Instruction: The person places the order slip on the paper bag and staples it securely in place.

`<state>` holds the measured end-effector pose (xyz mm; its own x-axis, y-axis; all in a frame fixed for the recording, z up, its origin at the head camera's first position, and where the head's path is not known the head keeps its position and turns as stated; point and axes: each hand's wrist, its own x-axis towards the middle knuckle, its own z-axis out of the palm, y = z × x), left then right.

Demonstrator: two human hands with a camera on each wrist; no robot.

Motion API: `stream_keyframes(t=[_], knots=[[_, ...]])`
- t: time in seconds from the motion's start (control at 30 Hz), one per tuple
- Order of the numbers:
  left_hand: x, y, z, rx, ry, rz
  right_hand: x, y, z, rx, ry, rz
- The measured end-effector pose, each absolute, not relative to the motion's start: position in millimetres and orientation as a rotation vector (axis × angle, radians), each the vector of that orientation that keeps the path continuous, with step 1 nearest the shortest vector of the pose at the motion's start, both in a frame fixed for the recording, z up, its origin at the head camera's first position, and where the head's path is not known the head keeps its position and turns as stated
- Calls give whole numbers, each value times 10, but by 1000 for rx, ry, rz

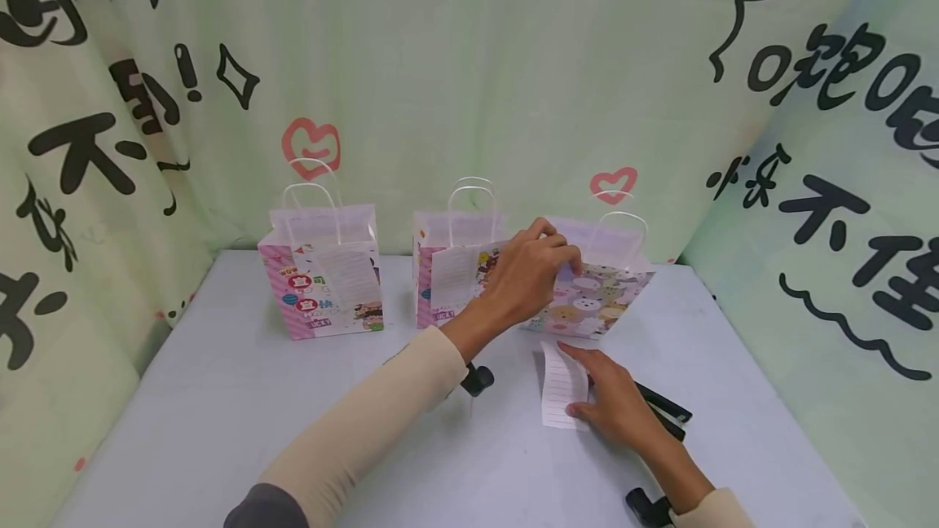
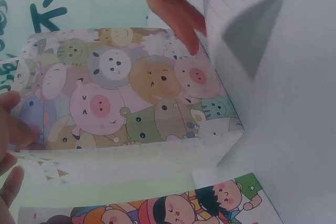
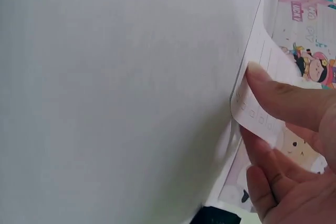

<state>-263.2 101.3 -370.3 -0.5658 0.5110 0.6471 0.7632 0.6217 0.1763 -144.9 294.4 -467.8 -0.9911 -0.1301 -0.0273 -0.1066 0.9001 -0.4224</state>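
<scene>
At the right of the row, a pink gift bag [image 1: 594, 300] printed with cartoon animals stands tilted. My left hand [image 1: 524, 271] grips its upper left edge, with fingertips also showing at the rim in the left wrist view. In front of this bag, my right hand [image 1: 619, 402] pinches a lined paper slip [image 1: 561, 389] between thumb and fingers. The slip [image 3: 257, 87] curves in the right wrist view, with the thumb [image 3: 283, 98] on one face and fingers behind. A long black stapler [image 1: 671, 410] lies partly hidden beyond the right hand.
Two more printed gift bags, one in the middle [image 1: 425, 283] and one at the left [image 1: 279, 292], stand upright with white handles. Each has a lined slip on its front. A printed curtain [image 1: 411, 63] hangs behind the white table [image 1: 220, 398].
</scene>
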Motion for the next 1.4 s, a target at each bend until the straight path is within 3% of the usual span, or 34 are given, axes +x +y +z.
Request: stream_keyframes(t=[0.4, 0.93, 1.4], knots=[[-2635, 1013, -3705, -984, -2315, -581, -1452, 2967, -4590, 94, 2917, -1107], [-2636, 998, -3702, -1020, -2296, -523, -1455, 3000, -4343, 67, 2809, -1691], [-2626, 988, -3721, -1006, -2297, -593, -1685, 2976, -4221, 155, 2480, -2289]])
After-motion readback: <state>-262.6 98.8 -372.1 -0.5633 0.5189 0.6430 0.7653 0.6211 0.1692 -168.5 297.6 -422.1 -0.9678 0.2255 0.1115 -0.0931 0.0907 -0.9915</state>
